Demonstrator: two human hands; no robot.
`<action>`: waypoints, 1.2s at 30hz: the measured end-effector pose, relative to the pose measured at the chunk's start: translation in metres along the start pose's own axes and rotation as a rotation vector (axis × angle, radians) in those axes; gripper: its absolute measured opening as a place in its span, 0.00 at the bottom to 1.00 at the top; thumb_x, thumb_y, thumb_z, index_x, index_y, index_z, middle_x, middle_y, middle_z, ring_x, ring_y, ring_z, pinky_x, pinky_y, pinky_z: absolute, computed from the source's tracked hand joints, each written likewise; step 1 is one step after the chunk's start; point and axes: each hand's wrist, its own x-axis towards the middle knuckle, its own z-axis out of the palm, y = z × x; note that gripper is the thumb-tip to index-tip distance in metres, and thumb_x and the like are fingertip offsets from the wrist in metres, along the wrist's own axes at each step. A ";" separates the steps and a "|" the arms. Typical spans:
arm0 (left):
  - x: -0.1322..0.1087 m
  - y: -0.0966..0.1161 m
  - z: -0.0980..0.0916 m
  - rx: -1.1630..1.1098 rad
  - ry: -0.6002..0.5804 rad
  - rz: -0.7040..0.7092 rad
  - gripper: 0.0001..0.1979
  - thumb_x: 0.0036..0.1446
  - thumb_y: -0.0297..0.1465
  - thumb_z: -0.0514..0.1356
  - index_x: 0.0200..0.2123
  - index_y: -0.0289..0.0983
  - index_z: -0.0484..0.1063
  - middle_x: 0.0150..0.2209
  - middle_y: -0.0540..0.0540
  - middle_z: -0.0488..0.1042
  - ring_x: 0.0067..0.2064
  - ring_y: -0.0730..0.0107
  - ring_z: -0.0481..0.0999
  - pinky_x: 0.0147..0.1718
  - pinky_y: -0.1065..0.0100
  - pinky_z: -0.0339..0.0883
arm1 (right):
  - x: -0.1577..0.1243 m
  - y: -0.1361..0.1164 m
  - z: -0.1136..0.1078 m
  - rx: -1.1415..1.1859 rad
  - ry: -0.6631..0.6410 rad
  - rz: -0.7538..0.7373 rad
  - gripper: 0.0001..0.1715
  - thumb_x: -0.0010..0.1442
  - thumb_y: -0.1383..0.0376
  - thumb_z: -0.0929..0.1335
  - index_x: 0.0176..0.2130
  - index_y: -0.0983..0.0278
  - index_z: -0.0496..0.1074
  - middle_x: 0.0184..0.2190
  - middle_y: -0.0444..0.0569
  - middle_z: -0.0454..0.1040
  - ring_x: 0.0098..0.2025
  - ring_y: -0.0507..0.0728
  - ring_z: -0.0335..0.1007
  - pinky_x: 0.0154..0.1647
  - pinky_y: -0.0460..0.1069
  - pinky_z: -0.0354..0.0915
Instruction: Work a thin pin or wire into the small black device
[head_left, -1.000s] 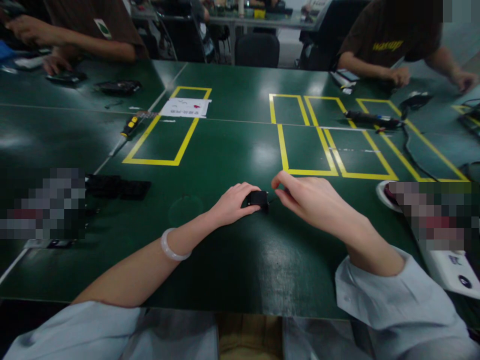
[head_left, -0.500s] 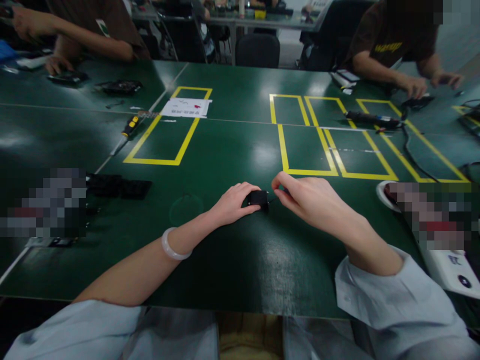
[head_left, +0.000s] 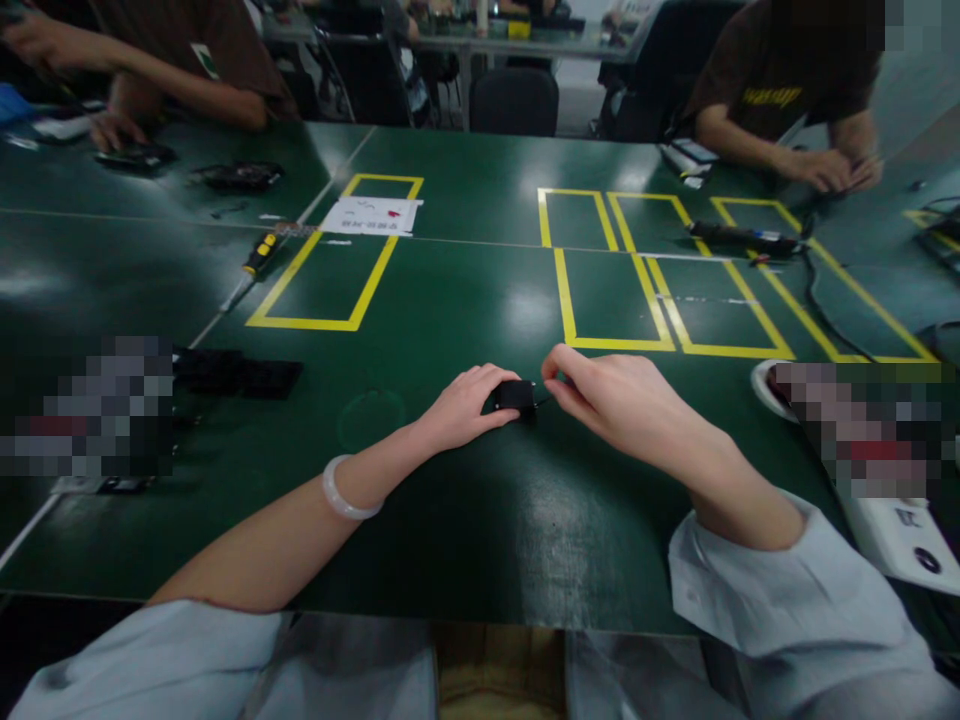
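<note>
My left hand is closed around a small black box-shaped part, thumb on the near side and fingers on the far side. Small shiny pins or screws show at its right end. Just right of it, my right hand is closed in a pinch. A thin dark piece, perhaps a wire or a tool tip, runs from those fingertips toward the part's right end. What the fingertips hold is mostly hidden, and I cannot tell whether the thin piece touches the part.
Left lie black parts and a yellow-and-black screwdriver. Yellow tape outlines and a paper label mark the green table. A black cabled tool lies far right, a white device near right. Two co-workers sit opposite.
My hands and the black part stay almost in place. Across the table on the right, the co-worker's hands have come together; the left co-worker's raised hand has shifted slightly left.
</note>
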 end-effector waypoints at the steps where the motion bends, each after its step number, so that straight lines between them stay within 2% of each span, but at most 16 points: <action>1: 0.000 0.000 0.000 0.001 0.000 0.001 0.17 0.60 0.39 0.58 0.51 0.41 0.66 0.48 0.44 0.70 0.49 0.58 0.69 0.50 0.57 0.63 | 0.000 0.001 0.000 0.014 0.003 -0.011 0.12 0.67 0.62 0.57 0.44 0.63 0.65 0.26 0.45 0.73 0.25 0.54 0.68 0.24 0.47 0.46; 6: 0.000 0.001 -0.001 0.006 0.001 0.001 0.17 0.60 0.39 0.58 0.51 0.41 0.65 0.48 0.44 0.70 0.50 0.58 0.69 0.50 0.57 0.63 | -0.002 0.002 0.000 0.057 0.034 -0.033 0.10 0.65 0.63 0.58 0.44 0.63 0.64 0.27 0.44 0.74 0.26 0.53 0.68 0.25 0.46 0.47; 15: 0.000 0.000 0.001 0.010 0.008 0.006 0.17 0.60 0.39 0.58 0.51 0.41 0.65 0.48 0.44 0.70 0.50 0.58 0.69 0.51 0.57 0.63 | -0.001 -0.001 -0.001 0.034 0.009 0.006 0.17 0.68 0.54 0.56 0.41 0.62 0.65 0.25 0.45 0.73 0.26 0.54 0.68 0.25 0.46 0.46; 18: 0.000 0.001 0.000 0.006 0.002 -0.004 0.17 0.60 0.39 0.58 0.51 0.41 0.66 0.48 0.44 0.70 0.50 0.58 0.69 0.51 0.56 0.63 | 0.000 -0.001 -0.001 -0.002 -0.008 0.024 0.18 0.69 0.56 0.55 0.42 0.63 0.66 0.25 0.46 0.74 0.25 0.54 0.68 0.25 0.47 0.45; 25: 0.000 0.002 -0.001 0.005 0.006 0.002 0.17 0.60 0.39 0.58 0.51 0.40 0.66 0.48 0.44 0.70 0.49 0.58 0.69 0.50 0.57 0.63 | -0.002 0.002 0.001 0.044 0.039 -0.016 0.11 0.66 0.63 0.57 0.45 0.63 0.63 0.28 0.45 0.74 0.25 0.53 0.66 0.24 0.46 0.47; 28: 0.000 0.001 -0.001 0.001 0.008 0.008 0.17 0.60 0.39 0.58 0.51 0.40 0.66 0.48 0.44 0.70 0.49 0.58 0.69 0.50 0.57 0.63 | -0.003 0.002 -0.001 0.054 0.044 -0.019 0.10 0.66 0.62 0.58 0.44 0.63 0.63 0.28 0.45 0.74 0.26 0.53 0.67 0.25 0.46 0.47; 32: 0.000 0.001 -0.001 -0.003 0.000 0.010 0.17 0.60 0.39 0.58 0.51 0.40 0.65 0.48 0.44 0.70 0.50 0.58 0.69 0.51 0.58 0.62 | -0.002 0.001 -0.002 0.037 0.024 -0.010 0.15 0.68 0.56 0.57 0.42 0.63 0.64 0.26 0.45 0.73 0.25 0.54 0.67 0.25 0.46 0.47; 36: 0.000 0.003 -0.002 -0.003 -0.009 -0.002 0.17 0.61 0.40 0.58 0.51 0.40 0.66 0.48 0.44 0.70 0.49 0.58 0.69 0.51 0.57 0.63 | -0.001 0.002 0.000 -0.002 0.009 0.010 0.16 0.68 0.57 0.55 0.43 0.63 0.65 0.25 0.46 0.73 0.24 0.54 0.67 0.24 0.47 0.46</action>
